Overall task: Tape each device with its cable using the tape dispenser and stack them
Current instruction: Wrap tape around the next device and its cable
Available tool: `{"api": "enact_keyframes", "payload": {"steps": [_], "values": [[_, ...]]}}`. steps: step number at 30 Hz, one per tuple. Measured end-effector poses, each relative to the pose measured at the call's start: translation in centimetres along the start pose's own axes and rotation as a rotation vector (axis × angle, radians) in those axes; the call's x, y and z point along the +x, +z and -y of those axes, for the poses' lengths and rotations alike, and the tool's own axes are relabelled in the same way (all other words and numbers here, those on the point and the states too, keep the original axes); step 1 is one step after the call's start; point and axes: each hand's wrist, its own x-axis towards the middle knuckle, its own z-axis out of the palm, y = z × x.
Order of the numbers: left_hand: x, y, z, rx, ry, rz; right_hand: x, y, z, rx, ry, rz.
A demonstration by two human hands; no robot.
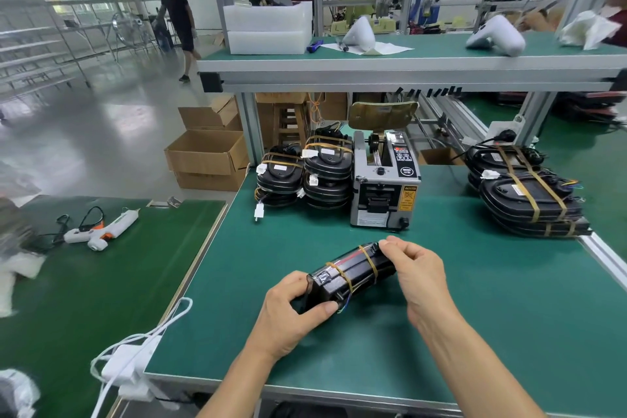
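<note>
Both hands are gripping a black device point(349, 276) tipped on edge on the green surface point(475, 299): left hand point(291, 309) curling around the near end, right hand point(419, 268) pinching its tape band point(368, 260). Loose tape could be letting cable wires point(344, 307) slip free.

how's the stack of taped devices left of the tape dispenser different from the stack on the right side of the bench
The left stack stands in two short upright piles beside the tape dispenser; the right stack is one pile, slumped and fanned out toward the bench edge. The left stack shows white connectors hanging out; the right shows one. Both hold black devices bound with tan tape.
</note>
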Motion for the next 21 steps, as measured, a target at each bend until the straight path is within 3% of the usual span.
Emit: {"api": "enact_keyframes", "payload": {"steps": [21], "values": [[0.09, 0.08, 0.19, -0.010, 0.020, 0.004, -0.08, -0.12, -0.71, -0.047, -0.076, 0.001]]}}
